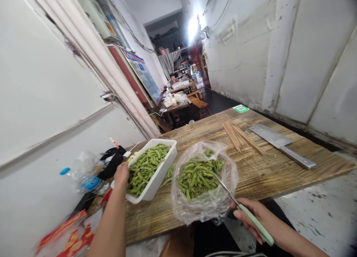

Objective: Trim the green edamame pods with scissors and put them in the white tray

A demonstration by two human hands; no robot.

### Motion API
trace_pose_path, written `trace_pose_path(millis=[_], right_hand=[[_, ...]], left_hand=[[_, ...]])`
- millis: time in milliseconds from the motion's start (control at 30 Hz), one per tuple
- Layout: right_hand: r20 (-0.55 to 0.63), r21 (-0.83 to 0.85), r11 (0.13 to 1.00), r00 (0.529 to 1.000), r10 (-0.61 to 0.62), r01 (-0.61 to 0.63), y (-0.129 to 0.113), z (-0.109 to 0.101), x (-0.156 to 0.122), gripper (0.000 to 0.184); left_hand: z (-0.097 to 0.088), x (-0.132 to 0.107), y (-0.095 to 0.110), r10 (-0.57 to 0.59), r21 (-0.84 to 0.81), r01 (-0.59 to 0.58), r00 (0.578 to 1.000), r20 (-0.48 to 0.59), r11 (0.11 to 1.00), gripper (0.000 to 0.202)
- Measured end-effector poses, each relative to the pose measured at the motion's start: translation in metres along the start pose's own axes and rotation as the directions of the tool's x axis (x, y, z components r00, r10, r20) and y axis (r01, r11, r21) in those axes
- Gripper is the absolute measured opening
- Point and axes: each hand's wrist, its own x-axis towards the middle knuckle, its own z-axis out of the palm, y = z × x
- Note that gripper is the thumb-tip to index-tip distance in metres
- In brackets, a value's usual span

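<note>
My left hand [122, 176] is at the left rim of a white plastic tray [164, 177], its fingers closed over the edge and partly hidden. Green soybean pods [149, 166] fill the tray, which is tilted on the table. In my right hand [255, 216] is a pair of scissors [227, 189] with pale green handles, seen side-on. Their tips reach into a clear plastic bag [181, 208] whose top is spread wide. More pods [198, 175], with small green bits among them, lie inside the bag. A few loose pods show between tray and bag.
A cleaver [275, 138] and thin wooden skewers [237, 138] lie at the right of the wooden table [259, 180]. A green-edged code card [240, 108] is at the far corner. Left, a water bottle [90, 183] and a red package [71, 236] crowd the wall side.
</note>
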Motion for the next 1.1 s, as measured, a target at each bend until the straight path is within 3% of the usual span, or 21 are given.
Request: trace_pose_path(millis=[67, 100, 167, 200, 233, 267, 333, 367, 400, 467, 533, 667, 767, 833, 900, 1000, 1033, 1100], right_hand=[[-0.009, 0.018, 1.000, 1.000, -0.004, 0.005, -0.002, 0.000, -0.001, 0.049], [-0.012, 0.026, 1.000, 1.000, -0.007, 0.008, -0.002, 0.001, -0.001, 0.048], [-0.019, 0.039, 0.999, 1.000, -0.015, 0.016, -0.003, 0.001, 0.000, 0.046], [-0.019, 0.042, 0.999, 1.000, -0.020, 0.021, -0.003, 0.001, 0.000, 0.045], [-0.019, 0.043, 0.999, 0.999, -0.027, 0.028, -0.002, 0.002, 0.001, 0.044], [-0.019, 0.042, 0.999, 0.999, -0.034, 0.035, -0.002, 0.002, 0.001, 0.044], [-0.010, 0.036, 0.998, 0.999, -0.047, 0.047, -0.002, 0.002, 0.000, 0.043], [-0.006, 0.035, 0.998, 0.999, -0.048, 0.048, -0.002, 0.002, -0.001, 0.043], [-0.003, 0.035, 0.998, 0.999, -0.047, 0.047, -0.001, 0.002, -0.002, 0.043], [-0.003, 0.043, 0.998, 0.999, -0.044, 0.044, 0.000, 0.002, -0.003, 0.044], [-0.010, 0.048, 0.998, 0.999, -0.048, 0.048, 0.001, 0.003, -0.004, 0.044], [-0.012, 0.048, 0.998, 0.999, -0.050, 0.051, 0.003, 0.004, -0.003, 0.044], [-0.006, 0.068, 0.996, 0.999, -0.053, 0.054, 0.002, 0.005, -0.003, 0.043], [-0.005, 0.074, 0.996, 0.998, -0.058, 0.058, 0.000, 0.005, -0.002, 0.043], [-0.018, 0.067, 0.996, 0.998, -0.065, 0.066, -0.003, 0.006, -0.002, 0.044], [-0.031, 0.024, 0.995, 0.995, -0.099, 0.100, -0.009, 0.006, -0.005, 0.045], [-0.027, 0.001, 0.993, 0.992, -0.120, 0.121, -0.011, 0.005, -0.006, 0.044], [-0.020, -0.049, 0.984, 0.985, -0.173, 0.171, -0.016, 0.005, -0.009, 0.041]], left_hand=[[-0.004, -0.018, 0.014, 0.028, 0.017, -0.027, 0.998, -0.054, 0.999, 0.037], [-0.006, -0.032, 0.025, 0.107, 0.032, -0.105, 0.989, -0.101, 0.994, 0.038], [-0.008, -0.071, 0.049, 0.376, 0.010, -0.378, 0.918, -0.130, 0.926, 0.035], [-0.006, -0.094, 0.062, 0.528, -0.030, -0.529, 0.848, -0.044, 0.848, 0.031], [-0.003, -0.118, 0.075, 0.669, -0.094, -0.663, 0.740, 0.067, 0.743, 0.026], [0.002, -0.140, 0.087, 0.776, -0.157, -0.762, 0.597, 0.202, 0.628, 0.024], [0.015, -0.179, 0.107, 0.871, -0.245, -0.866, 0.339, 0.355, 0.436, 0.023], [0.022, -0.193, 0.114, 0.882, -0.262, -0.892, 0.244, 0.404, 0.367, 0.024], [0.030, -0.203, 0.120, 0.873, -0.260, -0.910, 0.180, 0.454, 0.322, 0.024], [0.042, -0.215, 0.126, 0.836, -0.218, -0.934, 0.130, 0.533, 0.285, 0.022], [0.050, -0.217, 0.127, 0.806, -0.170, -0.943, 0.141, 0.575, 0.286, 0.020], [0.055, -0.213, 0.124, 0.809, -0.153, -0.929, 0.203, 0.552, 0.338, 0.017], [0.054, -0.209, 0.121, 0.816, -0.257, -0.875, 0.228, 0.531, 0.411, 0.014], [0.054, -0.207, 0.118, 0.813, -0.352, -0.798, 0.273, 0.514, 0.490, 0.014], [0.055, -0.208, 0.117, 0.782, -0.416, -0.684, 0.389, 0.487, 0.599, 0.014], [0.058, -0.213, 0.119, 0.630, -0.445, -0.449, 0.608, 0.483, 0.774, 0.011], [0.058, -0.216, 0.121, 0.566, -0.450, -0.362, 0.657, 0.498, 0.816, 0.011], [0.058, -0.223, 0.126, 0.459, -0.480, -0.191, 0.709, 0.535, 0.856, 0.013]])
